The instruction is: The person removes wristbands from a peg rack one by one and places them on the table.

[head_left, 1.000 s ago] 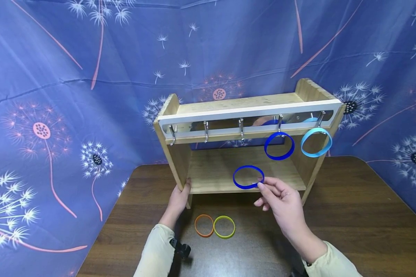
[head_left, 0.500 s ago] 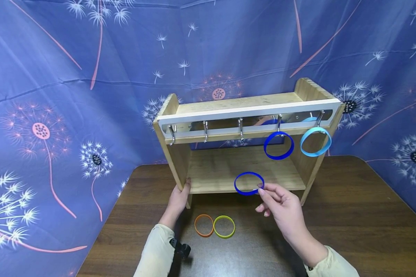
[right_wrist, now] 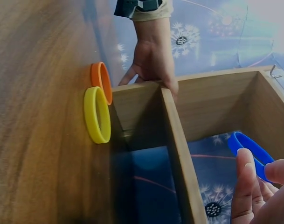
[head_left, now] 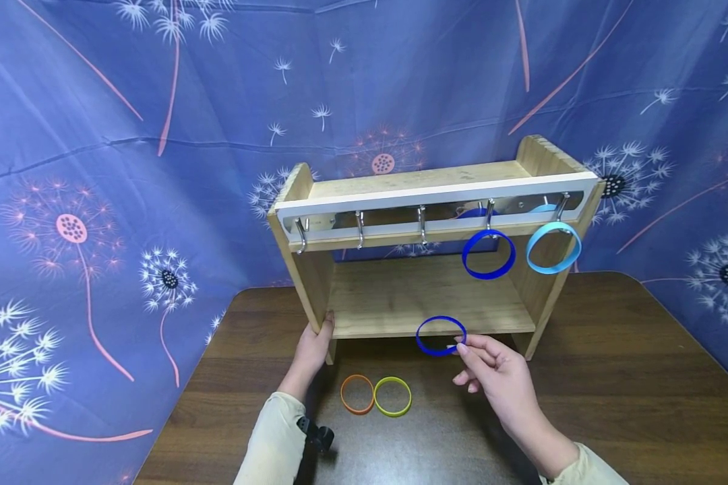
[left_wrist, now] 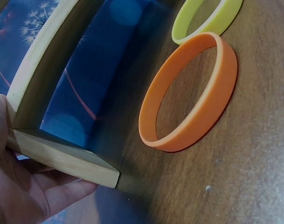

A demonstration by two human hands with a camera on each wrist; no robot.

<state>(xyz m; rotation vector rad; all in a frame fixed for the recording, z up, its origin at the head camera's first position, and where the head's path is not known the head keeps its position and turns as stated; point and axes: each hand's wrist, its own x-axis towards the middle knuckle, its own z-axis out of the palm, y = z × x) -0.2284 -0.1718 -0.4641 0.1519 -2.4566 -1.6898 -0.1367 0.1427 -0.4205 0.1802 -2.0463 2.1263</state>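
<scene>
Table (head_left: 631, 384) | left hand (head_left: 311, 350): shelf edge (head_left: 299, 283) | right hand (head_left: 505, 380): blue ring (head_left: 435, 352) off hooks (head_left: 422, 222)

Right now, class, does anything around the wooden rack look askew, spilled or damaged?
Nothing stands out: the wooden rack stands upright, the light blue band hangs on its hook, the held blue band looks whole, and the orange band and yellow band show no damage.

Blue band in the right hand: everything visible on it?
The blue band is a thin, plain, rubbery-looking loop, roughly round. The right hand pinches its right side, in the head view, between thumb and fingers, the only contact seen. It is tilted, held up in front of the wooden shelf.
</scene>
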